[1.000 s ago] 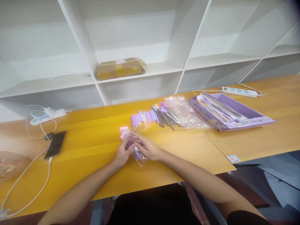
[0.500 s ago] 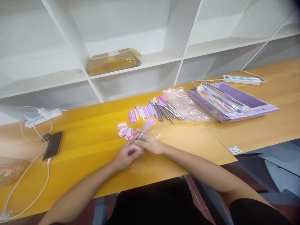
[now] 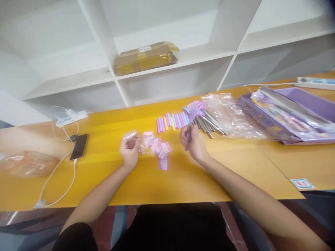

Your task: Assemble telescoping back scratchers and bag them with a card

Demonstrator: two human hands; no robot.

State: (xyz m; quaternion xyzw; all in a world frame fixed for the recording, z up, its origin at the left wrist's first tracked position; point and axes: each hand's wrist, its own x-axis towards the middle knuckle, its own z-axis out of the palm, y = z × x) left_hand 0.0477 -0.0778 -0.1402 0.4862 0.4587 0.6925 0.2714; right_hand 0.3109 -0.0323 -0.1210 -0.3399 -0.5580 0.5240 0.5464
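Observation:
My left hand (image 3: 130,150) is closed on a clear plastic bag (image 3: 131,136), over the table left of a loose heap of small pink and purple printed cards (image 3: 163,150). In my right hand (image 3: 195,141) is a back scratcher (image 3: 196,109) with a purple hand-shaped head, which points up and away from me. Behind it lie several metal back scratcher rods (image 3: 209,122), partly hidden by its head. Left of those rods, a row of short pink, purple, blue and yellow tubes (image 3: 171,121) lies on the table.
Flat clear bags (image 3: 227,115) and a purple box (image 3: 306,96) of wrapped items are at the right. A phone (image 3: 79,147) on a cable, a power strip (image 3: 71,118) and an orange-printed plastic bag (image 3: 34,164) lie left. A taped parcel (image 3: 146,58) rests on the shelf.
My hands have moved apart: the left goes left with the clear bag, the right goes right with the back scratcher. The cards lie more spread, and the view has shifted.

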